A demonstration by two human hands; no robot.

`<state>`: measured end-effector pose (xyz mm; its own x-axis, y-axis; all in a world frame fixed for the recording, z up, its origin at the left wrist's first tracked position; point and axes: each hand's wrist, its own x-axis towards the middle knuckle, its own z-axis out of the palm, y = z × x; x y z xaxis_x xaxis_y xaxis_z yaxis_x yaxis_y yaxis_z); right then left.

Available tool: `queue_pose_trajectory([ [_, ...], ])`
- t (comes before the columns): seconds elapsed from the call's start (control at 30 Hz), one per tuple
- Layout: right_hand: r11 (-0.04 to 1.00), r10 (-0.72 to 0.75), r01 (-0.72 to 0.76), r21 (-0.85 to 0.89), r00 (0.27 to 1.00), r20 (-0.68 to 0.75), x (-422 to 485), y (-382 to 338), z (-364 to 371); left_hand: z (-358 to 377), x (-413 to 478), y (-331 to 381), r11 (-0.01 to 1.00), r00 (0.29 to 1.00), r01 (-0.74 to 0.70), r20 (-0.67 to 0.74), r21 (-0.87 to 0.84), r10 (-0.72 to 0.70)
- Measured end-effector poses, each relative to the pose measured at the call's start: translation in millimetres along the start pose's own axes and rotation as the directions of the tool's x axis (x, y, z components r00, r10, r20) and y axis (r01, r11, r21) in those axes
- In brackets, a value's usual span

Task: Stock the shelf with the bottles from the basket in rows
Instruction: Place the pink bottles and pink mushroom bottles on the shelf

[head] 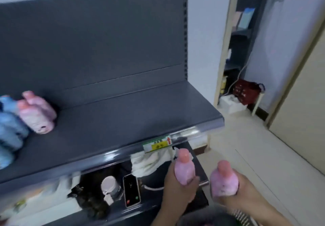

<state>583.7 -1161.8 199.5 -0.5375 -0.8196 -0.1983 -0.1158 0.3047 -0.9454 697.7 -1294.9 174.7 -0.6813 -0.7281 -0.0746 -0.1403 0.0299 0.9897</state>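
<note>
Left hand (177, 188) and right hand (248, 194) grip pink bottles (184, 169) below the shelf edge (123, 152).

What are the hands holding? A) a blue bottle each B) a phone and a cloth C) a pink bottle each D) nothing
C: the left hand grips one pink bottle and the right hand grips a second pink bottle, both held in front of the shelf.

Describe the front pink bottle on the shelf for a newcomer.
Look at the grey shelf. At its left end stand blue bottles. Right of them, the front pink bottle sits before the rear pink bottle, a dark mark low down.
</note>
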Motion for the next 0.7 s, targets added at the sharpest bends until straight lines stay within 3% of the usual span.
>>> queue_pose_trajectory([
  [0.07,0.998,-0.052,0.05,0.023,0.996,0.078,8,-20,13,-29,-12,21,0.999,0.994,-0.034,-0.102,-0.026,0.031],
  [0.17,0.995,-0.095,0.092,0.036,0.992,0.085,30,-64,38,-71,-24,41,0.995,0.963,-0.079,-0.262,-0.056,0.062],
  [0.37,0.967,-0.247,0.237,0.097,0.963,0.11,73,-149,106,-168,-22,72,0.983,0.846,-0.159,-0.525,-0.092,0.087],
  [0.57,0.933,-0.322,0.288,0.216,0.936,0.142,109,-208,198,-281,-11,87,0.962,0.732,-0.273,-0.654,-0.026,0.19],
  [0.7,0.936,-0.311,0.281,0.213,0.943,0.12,135,-231,267,-335,0,81,0.963,0.666,-0.27,-0.72,0.012,0.195],
])
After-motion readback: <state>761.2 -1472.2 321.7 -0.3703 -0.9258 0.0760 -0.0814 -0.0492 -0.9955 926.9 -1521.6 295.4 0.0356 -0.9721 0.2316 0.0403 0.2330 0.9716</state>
